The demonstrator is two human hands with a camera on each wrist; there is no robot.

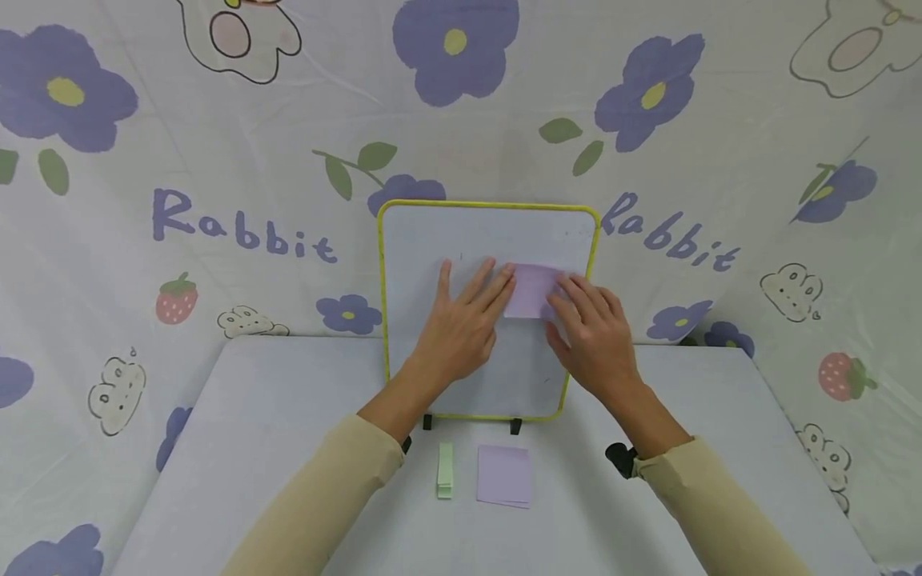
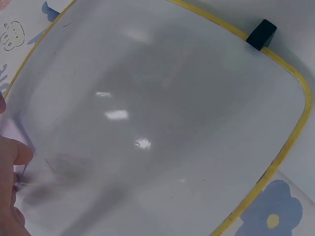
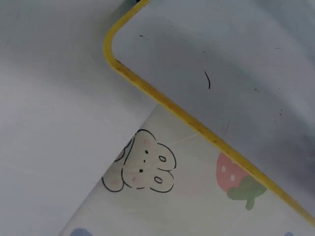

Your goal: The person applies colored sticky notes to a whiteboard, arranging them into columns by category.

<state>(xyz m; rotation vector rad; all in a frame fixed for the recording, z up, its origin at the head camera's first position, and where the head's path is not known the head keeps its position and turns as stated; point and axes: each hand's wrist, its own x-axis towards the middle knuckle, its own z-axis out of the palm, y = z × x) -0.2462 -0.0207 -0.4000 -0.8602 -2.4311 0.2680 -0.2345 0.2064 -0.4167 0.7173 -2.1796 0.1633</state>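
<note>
A light purple sticky note (image 1: 531,292) lies against the upright whiteboard (image 1: 490,240), right of the board's middle. My left hand (image 1: 461,328) is spread on the board with straight fingers, its fingertips touching the note's left edge. At the note's right edge rest the gently bent fingers of my right hand (image 1: 596,336); its thumb sits lower, apart from the index finger. Part of a hand (image 2: 12,182) and a strip of the purple note (image 2: 15,129) show at the left of the left wrist view. In the right wrist view, no hand appears.
The yellow-framed board stands on black feet (image 1: 515,426) on a white table (image 1: 288,448). Before it lie a green sticky-note strip pad (image 1: 445,470) and a purple sticky-note pad (image 1: 503,476). A patterned cloth (image 1: 238,144) hangs behind.
</note>
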